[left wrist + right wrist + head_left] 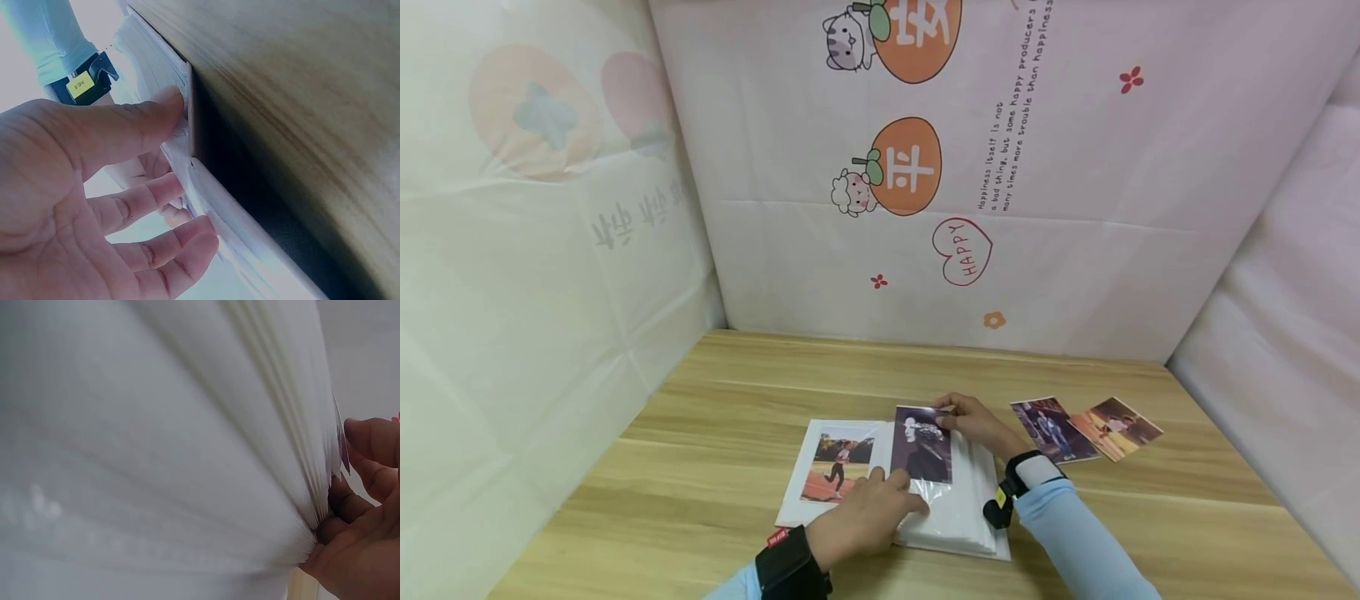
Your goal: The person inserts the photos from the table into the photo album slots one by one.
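While the photo album (951, 521) lies open on the wooden table (700, 467), its left page carries a photo of a runner (838, 468), which sits within a wide white border. On the right page, over the thick block of sheets, is a dark photo (922, 454); its top edge stands out above the page, and clear film shines near its lower edge, but how deep it sits in the sleeve I cannot tell. The right hand (973, 421) comes from the right side, bent inward at the wrist, and pinches the upper right corner of this dark photo between thumb and finger. The left hand (868, 510) reaches from the lower left with its back upward; its fingers are apart and rest at the album's lower part, while the thumb touches the page edges. To the right of the album, a loose dark-toned photo (1051, 429) and a loose brown-toned photo (1117, 427) lie touching on the table
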Demonstrator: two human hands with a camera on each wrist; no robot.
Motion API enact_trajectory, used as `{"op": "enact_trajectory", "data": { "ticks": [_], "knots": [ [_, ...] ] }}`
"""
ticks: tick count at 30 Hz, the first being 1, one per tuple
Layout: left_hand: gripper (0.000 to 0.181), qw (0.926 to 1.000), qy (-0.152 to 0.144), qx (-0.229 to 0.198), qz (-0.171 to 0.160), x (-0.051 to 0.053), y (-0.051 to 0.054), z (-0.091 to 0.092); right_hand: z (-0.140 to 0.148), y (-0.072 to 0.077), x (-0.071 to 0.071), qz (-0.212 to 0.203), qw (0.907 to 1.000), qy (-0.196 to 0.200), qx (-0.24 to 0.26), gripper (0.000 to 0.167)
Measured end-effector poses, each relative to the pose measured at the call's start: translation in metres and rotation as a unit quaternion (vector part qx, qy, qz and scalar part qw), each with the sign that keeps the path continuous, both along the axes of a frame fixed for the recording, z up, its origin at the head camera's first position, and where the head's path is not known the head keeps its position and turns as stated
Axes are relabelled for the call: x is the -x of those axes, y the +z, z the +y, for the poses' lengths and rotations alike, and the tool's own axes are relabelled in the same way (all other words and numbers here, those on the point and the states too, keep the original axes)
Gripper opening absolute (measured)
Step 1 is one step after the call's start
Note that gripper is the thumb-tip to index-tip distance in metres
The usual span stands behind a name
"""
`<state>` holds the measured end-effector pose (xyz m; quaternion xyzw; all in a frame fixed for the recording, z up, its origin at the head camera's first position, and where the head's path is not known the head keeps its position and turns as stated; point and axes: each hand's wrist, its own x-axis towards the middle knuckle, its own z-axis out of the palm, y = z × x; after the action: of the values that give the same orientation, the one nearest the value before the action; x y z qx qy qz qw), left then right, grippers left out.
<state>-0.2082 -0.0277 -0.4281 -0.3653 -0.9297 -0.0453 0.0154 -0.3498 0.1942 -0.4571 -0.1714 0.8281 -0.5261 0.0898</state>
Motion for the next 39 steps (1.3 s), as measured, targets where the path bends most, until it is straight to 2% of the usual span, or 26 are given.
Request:
{"op": "enact_trajectory", "data": {
  "ticks": [10, 17, 21, 25, 30, 32, 37, 39],
  "knots": [
    [0.054, 0.9998, -0.001, -0.018, 0.002, -0.001, 0.000, -0.001, -0.001, 0.000, 0.000, 0.002, 0.9998, 0.019, 0.003, 0.020],
    [0.053, 0.9998, -0.002, -0.018, -0.003, 0.000, 0.001, -0.001, -0.001, -0.001, 0.001, -0.001, 0.9999, 0.015, -0.007, 0.014],
    [0.052, 0.9999, -0.004, -0.016, -0.002, 0.000, 0.002, -0.001, -0.002, -0.001, 0.001, 0.011, 0.9996, 0.017, -0.017, 0.012],
    [0.050, 0.9999, -0.007, -0.014, -0.005, 0.000, 0.002, -0.002, -0.003, 0.003, -0.003, 0.013, 0.9993, 0.026, -0.024, 0.012],
    [0.050, 0.9998, -0.010, -0.017, -0.009, 0.000, 0.001, -0.002, -0.007, 0.016, -0.015, 0.020, 0.9984, 0.047, -0.022, 0.015],
    [0.050, 0.9998, -0.011, -0.018, -0.008, 0.000, 0.001, -0.002, -0.006, 0.016, -0.016, 0.023, 0.9979, 0.056, -0.023, 0.017],
    [0.052, 0.9996, -0.011, -0.023, -0.013, 0.000, 0.002, -0.002, -0.002, 0.003, -0.005, 0.028, 0.9966, 0.068, -0.038, 0.022],
    [0.051, 0.9995, -0.012, -0.025, -0.017, 0.001, 0.002, -0.002, -0.003, 0.006, -0.007, 0.030, 0.9961, 0.072, -0.043, 0.022]
  ]
}}
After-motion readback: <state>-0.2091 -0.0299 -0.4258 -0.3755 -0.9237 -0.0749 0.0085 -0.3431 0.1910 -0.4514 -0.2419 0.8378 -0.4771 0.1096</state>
